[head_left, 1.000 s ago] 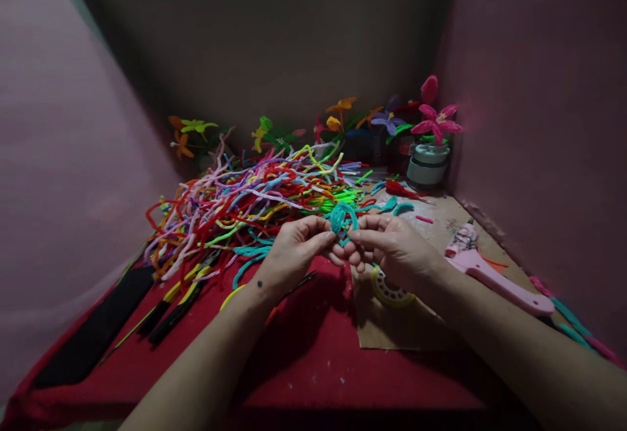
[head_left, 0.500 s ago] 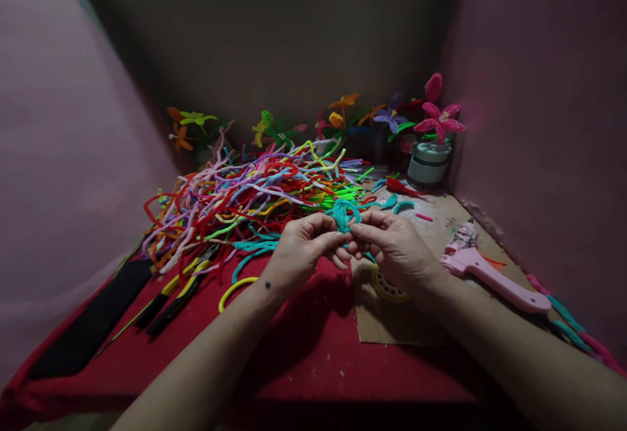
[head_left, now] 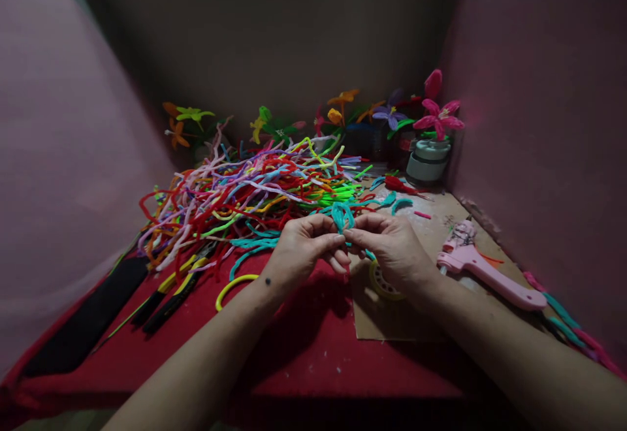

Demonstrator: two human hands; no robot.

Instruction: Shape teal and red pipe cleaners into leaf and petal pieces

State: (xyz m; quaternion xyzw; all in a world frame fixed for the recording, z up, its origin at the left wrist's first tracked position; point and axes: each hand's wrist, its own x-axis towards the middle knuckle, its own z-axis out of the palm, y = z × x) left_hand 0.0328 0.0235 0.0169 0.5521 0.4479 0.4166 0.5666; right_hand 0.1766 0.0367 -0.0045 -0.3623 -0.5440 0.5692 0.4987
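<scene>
Between my two hands is a teal pipe cleaner [head_left: 342,214] bent into several narrow loops that point up. My left hand [head_left: 307,243] pinches the base of the loops from the left, thumb against forefinger. From the right, the thumb and forefinger of my right hand [head_left: 386,241] close on the same base. The fingertips of both hands nearly meet, and they hide the lower end of the piece. Loose teal pipe cleaners [head_left: 255,243] lie on the table behind my left wrist.
A heap of coloured pipe cleaners [head_left: 255,183] covers the back left. Yellow-black pliers [head_left: 183,284] and a black strip [head_left: 93,313] lie left. On the right are a pink glue gun [head_left: 490,274], cardboard [head_left: 372,323] and a yellow spool [head_left: 385,282]. Pipe-cleaner flowers [head_left: 438,117] stand behind.
The teal loops have turned slightly and sit a little more closed between my fingertips. My right fingers have shifted slightly at the base. The whole view has moved a little.
</scene>
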